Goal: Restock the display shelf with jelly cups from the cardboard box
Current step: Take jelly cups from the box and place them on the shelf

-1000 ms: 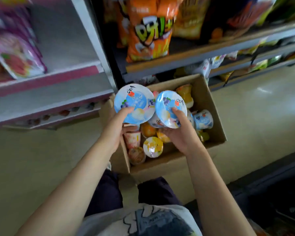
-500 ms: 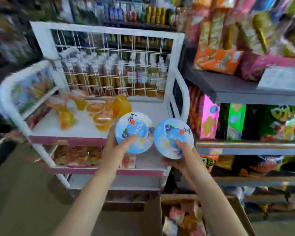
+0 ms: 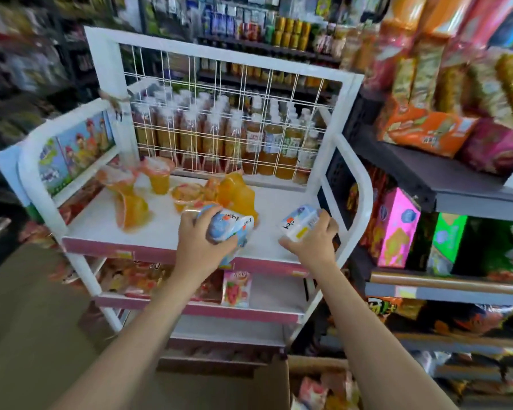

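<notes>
Each hand holds one jelly cup just above the white top shelf (image 3: 166,229) of the display rack. The left hand (image 3: 203,247) wraps its grip round a blue cup (image 3: 231,227) tipped on its side — lid facing right. The right hand (image 3: 311,241) grasps a second cup (image 3: 298,221) near the rack's right rail (image 3: 363,199). The bare shelf lies right under both. Orange jelly cups (image 3: 187,195) sit just behind the left hand and could get bumped. The cardboard box (image 3: 317,363) is down below.
</notes>
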Demonstrator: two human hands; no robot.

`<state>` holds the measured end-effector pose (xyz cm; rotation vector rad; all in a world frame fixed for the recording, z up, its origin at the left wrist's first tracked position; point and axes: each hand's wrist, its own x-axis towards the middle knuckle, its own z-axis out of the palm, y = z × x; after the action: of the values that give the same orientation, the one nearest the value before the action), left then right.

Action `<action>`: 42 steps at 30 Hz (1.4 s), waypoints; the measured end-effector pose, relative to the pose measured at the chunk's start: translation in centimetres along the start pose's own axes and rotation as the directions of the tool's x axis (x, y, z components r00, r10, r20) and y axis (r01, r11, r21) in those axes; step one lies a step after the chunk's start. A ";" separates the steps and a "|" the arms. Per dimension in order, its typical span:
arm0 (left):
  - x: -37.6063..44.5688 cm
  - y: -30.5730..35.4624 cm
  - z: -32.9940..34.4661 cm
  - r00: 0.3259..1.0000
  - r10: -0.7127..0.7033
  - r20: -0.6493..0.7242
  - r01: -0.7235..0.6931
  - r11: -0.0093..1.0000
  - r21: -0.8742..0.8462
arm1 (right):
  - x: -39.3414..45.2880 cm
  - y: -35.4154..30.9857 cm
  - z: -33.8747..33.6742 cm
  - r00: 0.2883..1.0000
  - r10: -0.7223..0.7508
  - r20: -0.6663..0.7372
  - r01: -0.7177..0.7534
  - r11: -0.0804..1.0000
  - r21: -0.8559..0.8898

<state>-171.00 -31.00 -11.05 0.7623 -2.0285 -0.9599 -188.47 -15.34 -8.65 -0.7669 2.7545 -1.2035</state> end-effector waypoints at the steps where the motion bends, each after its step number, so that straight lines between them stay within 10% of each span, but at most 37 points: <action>1: 0.2 -0.2 0.3 1.000 0.010 -0.009 -0.010 1.000 -0.004 | 0.1 0.2 0.4 0.999 0.011 0.034 -0.011 1.000 0.008; 17: 2.8 -1.6 5.3 0.994 0.105 0.044 -0.111 0.978 0.176 | 2.8 2.5 4.3 0.998 -0.010 0.062 -0.001 0.987 0.163; 32: 3.9 -3.7 8.7 0.838 0.476 0.267 -0.544 0.772 0.329 | 5.1 3.7 5.0 0.998 -0.062 0.033 0.054 0.978 0.203; 42: 5.5 -1.4 8.1 0.917 0.146 0.371 -0.315 0.837 0.447 | 5.8 3.2 4.8 0.994 0.011 0.106 -0.038 0.966 0.257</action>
<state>-180.30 -32.91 -13.64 0.6183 -2.6443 -0.4277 -193.82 -19.42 -13.36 -0.7417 2.4505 -1.4373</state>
